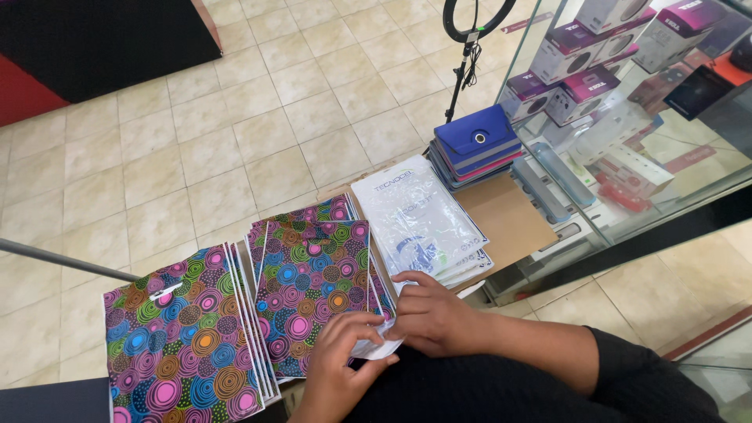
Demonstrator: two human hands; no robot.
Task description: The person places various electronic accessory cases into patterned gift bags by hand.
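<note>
My left hand (342, 356) and my right hand (433, 313) meet low in the middle of the head view, both pinching a small white packet (374, 343) between their fingers. The packet lies over the near edge of a stack of colourful circle-patterned bags (313, 282). A second stack of the same patterned bags (184, 337) lies to the left. Just beyond my right hand sits a pile of clear plastic sleeves with white and blue contents (415, 219).
A brown cardboard sheet (509, 219) lies under the sleeves. Blue folded tablet cases (476, 145) are stacked behind it. A glass display case (627, 117) with boxed goods stands at right. A ring light stand (462, 70) rises from the tiled floor (196, 141).
</note>
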